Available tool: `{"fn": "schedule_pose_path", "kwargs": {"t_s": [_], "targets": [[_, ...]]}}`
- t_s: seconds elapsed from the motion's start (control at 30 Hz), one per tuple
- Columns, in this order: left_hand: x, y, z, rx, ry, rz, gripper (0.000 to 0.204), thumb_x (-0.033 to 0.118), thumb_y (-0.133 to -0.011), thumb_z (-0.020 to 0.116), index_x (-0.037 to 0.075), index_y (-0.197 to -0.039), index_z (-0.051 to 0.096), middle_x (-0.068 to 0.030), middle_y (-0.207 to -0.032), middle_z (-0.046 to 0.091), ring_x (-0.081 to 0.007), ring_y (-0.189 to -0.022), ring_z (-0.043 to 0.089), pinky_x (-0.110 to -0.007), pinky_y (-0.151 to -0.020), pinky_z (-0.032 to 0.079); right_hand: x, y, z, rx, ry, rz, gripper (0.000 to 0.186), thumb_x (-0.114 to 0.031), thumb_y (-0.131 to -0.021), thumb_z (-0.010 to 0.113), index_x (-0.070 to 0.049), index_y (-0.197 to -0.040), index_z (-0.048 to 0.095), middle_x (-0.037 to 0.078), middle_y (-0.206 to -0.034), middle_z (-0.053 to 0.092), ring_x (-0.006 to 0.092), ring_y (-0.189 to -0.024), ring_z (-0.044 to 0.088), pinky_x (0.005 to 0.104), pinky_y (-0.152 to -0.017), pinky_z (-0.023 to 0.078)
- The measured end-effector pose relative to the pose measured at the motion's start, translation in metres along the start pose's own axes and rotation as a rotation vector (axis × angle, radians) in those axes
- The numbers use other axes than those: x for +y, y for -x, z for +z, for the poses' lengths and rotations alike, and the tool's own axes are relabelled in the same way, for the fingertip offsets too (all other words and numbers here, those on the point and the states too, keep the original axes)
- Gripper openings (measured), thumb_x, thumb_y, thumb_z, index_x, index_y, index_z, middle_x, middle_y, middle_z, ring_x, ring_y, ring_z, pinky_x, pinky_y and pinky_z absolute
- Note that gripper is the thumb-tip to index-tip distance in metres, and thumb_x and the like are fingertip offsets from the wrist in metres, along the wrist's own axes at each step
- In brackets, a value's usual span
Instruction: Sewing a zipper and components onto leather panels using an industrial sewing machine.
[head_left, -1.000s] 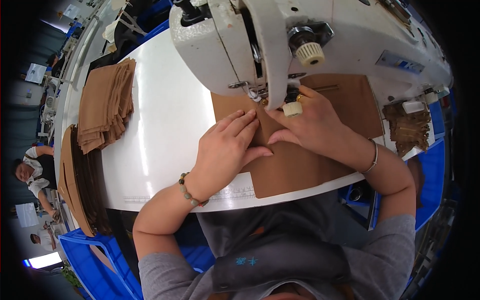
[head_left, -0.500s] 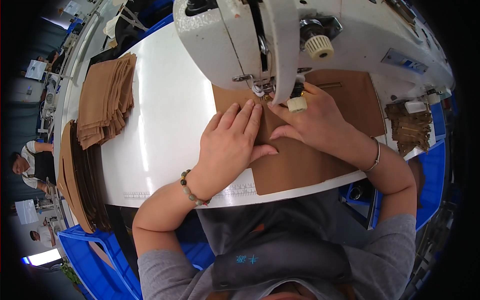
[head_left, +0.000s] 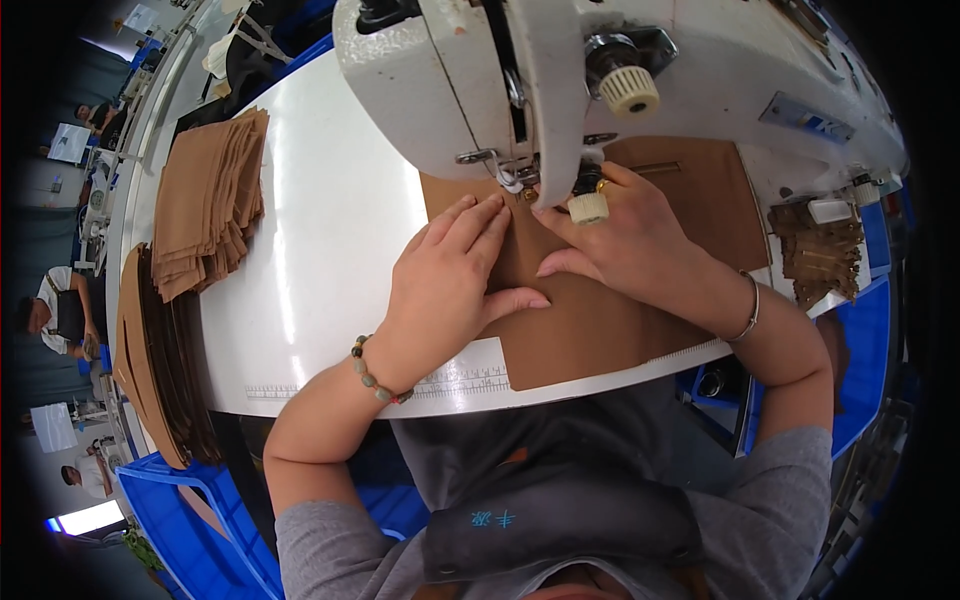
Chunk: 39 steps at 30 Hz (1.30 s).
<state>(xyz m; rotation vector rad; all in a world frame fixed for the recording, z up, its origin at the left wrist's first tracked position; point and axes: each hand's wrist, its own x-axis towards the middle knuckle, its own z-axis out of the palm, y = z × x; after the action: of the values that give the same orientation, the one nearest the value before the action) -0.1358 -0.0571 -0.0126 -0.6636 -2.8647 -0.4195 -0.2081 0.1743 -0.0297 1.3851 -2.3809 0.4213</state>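
A flat brown fabric piece [head_left: 590, 335] lies under the needle area of a white sewing machine [head_left: 435, 90], reaching to the table's front edge. My left hand [head_left: 440, 268] rests flat on its left part, fingers stretched toward the presser foot [head_left: 518, 182] and thumb out to the right. On the other side my right hand [head_left: 635, 232] presses the fabric, its index finger beside the foot and its thumb spread away. A machine knob hides part of that hand's fingers. A narrow slot with a zipper-like strip [head_left: 655, 167] shows in the fabric behind my right hand.
Stacked brown fabric pieces [head_left: 208, 200] lie at the left, with darker curved panels [head_left: 150, 350] nearer me. Small brown strips with metal parts [head_left: 818, 245] sit at the right. Blue bins [head_left: 200, 520] stand below the table. Other people [head_left: 70, 310] are at the far left.
My left hand has shifted slightly left, its fingers still flat on the fabric. My right hand and the fabric look almost unchanged. A person at the far left has changed posture.
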Motion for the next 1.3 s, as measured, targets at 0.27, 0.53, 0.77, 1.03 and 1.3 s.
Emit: {"fn": "schedule_pose_path", "kwargs": {"t_s": [0.27, 0.53, 0.77, 1.03, 1.3], "targets": [[-0.0006, -0.0011, 0.0005, 0.07, -0.042, 0.093, 0.077, 0.053, -0.071, 0.084, -0.002, -0.124, 0.071, -0.0128, -0.132, 0.069, -0.0306, -0.124, 0.064, -0.039, -0.101, 0.053, -0.0012, -0.0015, -0.0008, 0.042, 0.022, -0.015, 0.045, -0.051, -0.08, 0.077, -0.006, -0.084, 0.075, 0.01, -0.093, 0.072, 0.0253, -0.106, 0.068, 0.0453, -0.101, 0.05], [-0.0017, -0.0021, 0.0009, 0.065, 0.006, 0.1, 0.079, 0.055, -0.075, 0.079, -0.007, -0.124, 0.07, -0.0148, -0.133, 0.067, -0.0305, -0.126, 0.061, -0.041, -0.107, 0.047, -0.0023, -0.0043, -0.0006, 0.036, 0.04, -0.013, 0.044, -0.05, -0.079, 0.078, -0.007, -0.082, 0.074, 0.009, -0.089, 0.071, 0.0247, -0.098, 0.07, 0.045, -0.099, 0.051], [0.0023, -0.0013, 0.0009, 0.081, -0.029, 0.088, 0.082, 0.055, -0.069, 0.085, -0.005, -0.124, 0.07, -0.0154, -0.132, 0.068, -0.0328, -0.126, 0.063, -0.041, -0.105, 0.05, 0.001, -0.0039, -0.0035, 0.007, 0.031, -0.011, 0.044, -0.051, -0.079, 0.077, -0.007, -0.082, 0.074, 0.009, -0.084, 0.069, 0.0258, -0.089, 0.07, 0.0448, -0.098, 0.052], [0.0027, -0.0021, 0.0018, 0.087, -0.023, 0.086, 0.083, 0.055, -0.069, 0.085, -0.005, -0.123, 0.07, -0.0152, -0.132, 0.068, -0.0333, -0.125, 0.063, -0.041, -0.103, 0.052, 0.0032, -0.0051, -0.0018, 0.056, 0.016, -0.036, 0.047, -0.053, -0.079, 0.076, -0.006, -0.075, 0.073, 0.01, -0.078, 0.067, 0.027, -0.084, 0.07, 0.0468, -0.102, 0.051], [-0.001, -0.005, 0.0011, 0.09, -0.014, 0.106, 0.082, 0.056, -0.068, 0.084, -0.005, -0.121, 0.071, -0.0143, -0.131, 0.068, -0.0308, -0.122, 0.064, -0.04, -0.102, 0.052, 0.0026, -0.0061, -0.0037, 0.003, 0.003, -0.019, 0.05, -0.055, -0.077, 0.076, -0.005, -0.073, 0.072, 0.01, -0.075, 0.066, 0.0272, -0.083, 0.07, 0.0456, -0.101, 0.051]]}}
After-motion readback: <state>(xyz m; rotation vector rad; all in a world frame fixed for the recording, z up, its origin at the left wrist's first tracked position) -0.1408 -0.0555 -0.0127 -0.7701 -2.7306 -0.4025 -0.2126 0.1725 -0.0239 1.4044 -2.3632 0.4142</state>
